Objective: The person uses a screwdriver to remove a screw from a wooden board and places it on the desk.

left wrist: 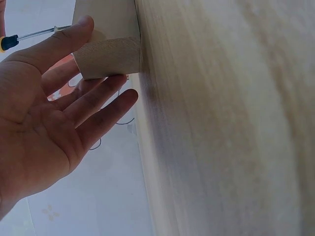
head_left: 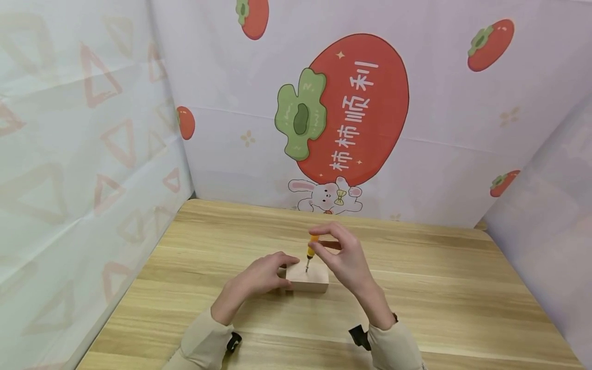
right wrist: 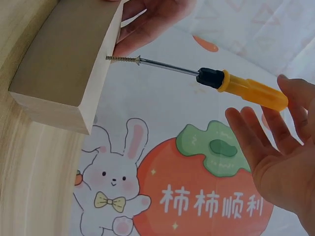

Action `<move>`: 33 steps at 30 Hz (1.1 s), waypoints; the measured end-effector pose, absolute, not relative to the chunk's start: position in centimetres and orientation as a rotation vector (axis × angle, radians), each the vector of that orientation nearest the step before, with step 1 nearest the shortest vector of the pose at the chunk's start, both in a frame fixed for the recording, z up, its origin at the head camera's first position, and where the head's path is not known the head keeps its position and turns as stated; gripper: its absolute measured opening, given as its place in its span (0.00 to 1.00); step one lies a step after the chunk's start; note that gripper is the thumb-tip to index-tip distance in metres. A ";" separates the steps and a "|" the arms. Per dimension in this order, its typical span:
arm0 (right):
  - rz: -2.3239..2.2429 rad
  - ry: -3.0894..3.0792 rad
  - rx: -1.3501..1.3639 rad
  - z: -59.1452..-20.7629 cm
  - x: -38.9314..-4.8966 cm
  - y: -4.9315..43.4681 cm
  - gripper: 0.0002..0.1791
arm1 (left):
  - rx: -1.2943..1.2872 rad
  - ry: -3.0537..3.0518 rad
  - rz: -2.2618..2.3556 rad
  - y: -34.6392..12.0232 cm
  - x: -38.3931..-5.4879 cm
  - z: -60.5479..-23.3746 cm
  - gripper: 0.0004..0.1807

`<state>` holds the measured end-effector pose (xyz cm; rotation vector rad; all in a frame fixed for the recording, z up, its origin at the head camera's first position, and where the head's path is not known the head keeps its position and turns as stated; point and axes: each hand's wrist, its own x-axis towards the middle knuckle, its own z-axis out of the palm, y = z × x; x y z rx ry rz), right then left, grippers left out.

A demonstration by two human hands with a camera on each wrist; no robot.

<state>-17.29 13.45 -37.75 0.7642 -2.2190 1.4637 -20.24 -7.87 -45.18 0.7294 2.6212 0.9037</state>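
A pale wooden block [head_left: 307, 285] lies on the table, and a screw [right wrist: 123, 59] stands upright in its top face with much of its thread showing. My right hand [head_left: 346, 259] holds a screwdriver [right wrist: 253, 92] by the end of its yellow handle, thumb on one side and fingers on the other. The screwdriver's metal shaft [right wrist: 170, 67] meets the screw's head. My left hand [head_left: 265, 275] grips the left end of the block between thumb and fingers, as the left wrist view [left wrist: 54, 93] also shows.
The wood-grain table [head_left: 430, 288] extends around the block. Behind it hangs a printed backdrop [head_left: 444, 113] with a large red persimmon and a rabbit. A white sheet with triangles [head_left: 92, 154] borders the left side. Dark straps show at both cuffs.
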 end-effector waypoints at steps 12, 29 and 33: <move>1.373 -2.181 0.681 -37.7 -17.2 13.4 0.09 | 0.767 2.641 0.908 -7.9 -20.0 -45.2 0.31; 1.419 -2.202 0.753 -38.5 -17.6 13.3 0.14 | 0.734 2.629 0.924 -7.9 -20.0 -45.3 0.31; 1.339 -2.189 0.733 -38.7 -17.5 13.4 0.14 | 0.740 2.634 0.920 -7.9 -20.0 -45.3 0.31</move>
